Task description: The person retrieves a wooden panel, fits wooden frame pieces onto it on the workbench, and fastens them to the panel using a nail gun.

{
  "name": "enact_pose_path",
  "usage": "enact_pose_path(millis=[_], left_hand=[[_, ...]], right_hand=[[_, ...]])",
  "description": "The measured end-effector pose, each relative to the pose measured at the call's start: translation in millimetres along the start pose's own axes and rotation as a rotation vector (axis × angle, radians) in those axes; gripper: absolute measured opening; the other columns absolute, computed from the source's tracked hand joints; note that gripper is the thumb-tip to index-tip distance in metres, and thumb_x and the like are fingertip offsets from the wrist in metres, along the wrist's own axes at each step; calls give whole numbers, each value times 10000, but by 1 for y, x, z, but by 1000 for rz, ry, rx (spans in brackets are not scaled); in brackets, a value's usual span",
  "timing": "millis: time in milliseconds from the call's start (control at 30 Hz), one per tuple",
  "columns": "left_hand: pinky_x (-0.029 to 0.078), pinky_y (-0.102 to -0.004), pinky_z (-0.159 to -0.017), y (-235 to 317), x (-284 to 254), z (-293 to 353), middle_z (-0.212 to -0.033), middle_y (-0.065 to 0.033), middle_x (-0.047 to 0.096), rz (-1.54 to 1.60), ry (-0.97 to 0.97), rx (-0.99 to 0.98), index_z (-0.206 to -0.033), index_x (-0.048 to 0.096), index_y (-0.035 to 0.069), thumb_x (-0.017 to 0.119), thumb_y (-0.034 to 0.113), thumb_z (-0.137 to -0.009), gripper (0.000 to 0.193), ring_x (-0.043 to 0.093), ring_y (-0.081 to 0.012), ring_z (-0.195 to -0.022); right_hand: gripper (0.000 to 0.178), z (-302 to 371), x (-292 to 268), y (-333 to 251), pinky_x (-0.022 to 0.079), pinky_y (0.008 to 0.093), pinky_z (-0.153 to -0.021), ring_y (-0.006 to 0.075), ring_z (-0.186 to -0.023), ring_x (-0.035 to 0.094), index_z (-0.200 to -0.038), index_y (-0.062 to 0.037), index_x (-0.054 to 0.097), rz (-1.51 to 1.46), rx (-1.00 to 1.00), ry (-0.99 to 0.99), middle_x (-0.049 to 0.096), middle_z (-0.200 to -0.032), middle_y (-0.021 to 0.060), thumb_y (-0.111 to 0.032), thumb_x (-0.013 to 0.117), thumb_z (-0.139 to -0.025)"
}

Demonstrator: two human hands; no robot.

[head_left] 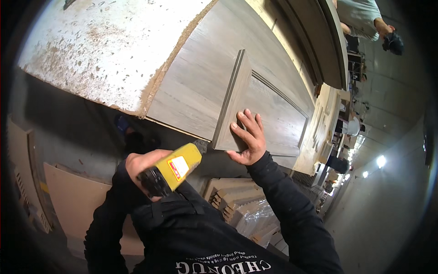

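In my left hand (140, 163) is a yellow and black nail gun (183, 165), the fingers closed round it behind its body. Its dark nose points at the near corner of a grey wood-grain framed panel (278, 109); whether it touches is hard to tell. My right hand (250, 139) is spread flat on the panel's frame at that corner, thumb over the near edge, gripping nothing. Beneath lies a larger grey wood-grain board (191, 86), which the framed panel partly covers.
A worn, paint-spotted white board (105, 50) lies to the left. Curved dark pieces (315, 41) stand beyond the grey board. Below the bench are stacked wood parts (237, 194) and a leaning pinkish board (77, 201). Other people (365, 18) are at the far right.
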State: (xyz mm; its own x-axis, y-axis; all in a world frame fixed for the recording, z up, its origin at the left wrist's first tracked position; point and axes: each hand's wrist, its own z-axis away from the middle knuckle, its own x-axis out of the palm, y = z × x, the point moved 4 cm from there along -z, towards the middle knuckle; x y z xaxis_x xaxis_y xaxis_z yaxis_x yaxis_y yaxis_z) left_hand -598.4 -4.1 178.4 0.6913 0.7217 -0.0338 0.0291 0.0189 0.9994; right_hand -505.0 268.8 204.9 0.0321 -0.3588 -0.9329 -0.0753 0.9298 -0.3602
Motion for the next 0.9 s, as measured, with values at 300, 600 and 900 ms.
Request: enact_pose_path(millis=[300,600,900], left_hand=[[489,-316,-780,-31,10,-4,-977,-122,657,27,-335,-309,-963,613,20,768,217,-607,435,637,-199,-868],[456,-327,-773,-42,9,-2,-984,-92,627,28,-342,-222,-1049,575,50,804,236,-606,533,615,-223,-904],[491,-305,-746,-27,10,-11,-925,-117,655,-19,-280,-101,-988,619,27,762,218,-643,419,646,-229,-858]], right_hand=[[603,1,0,1,152,469,-1096,307,-1317,347,-1193,-142,602,3,-1,-1,487,-1325,132,-496,667,-709],[609,1,-2,0,156,492,-1090,315,-1316,350,-1180,-142,608,0,3,-6,485,-1323,138,-500,684,-694],[614,6,0,2,153,499,-1090,315,-1317,347,-1175,-151,613,-7,0,-6,484,-1325,136,-506,692,-680]])
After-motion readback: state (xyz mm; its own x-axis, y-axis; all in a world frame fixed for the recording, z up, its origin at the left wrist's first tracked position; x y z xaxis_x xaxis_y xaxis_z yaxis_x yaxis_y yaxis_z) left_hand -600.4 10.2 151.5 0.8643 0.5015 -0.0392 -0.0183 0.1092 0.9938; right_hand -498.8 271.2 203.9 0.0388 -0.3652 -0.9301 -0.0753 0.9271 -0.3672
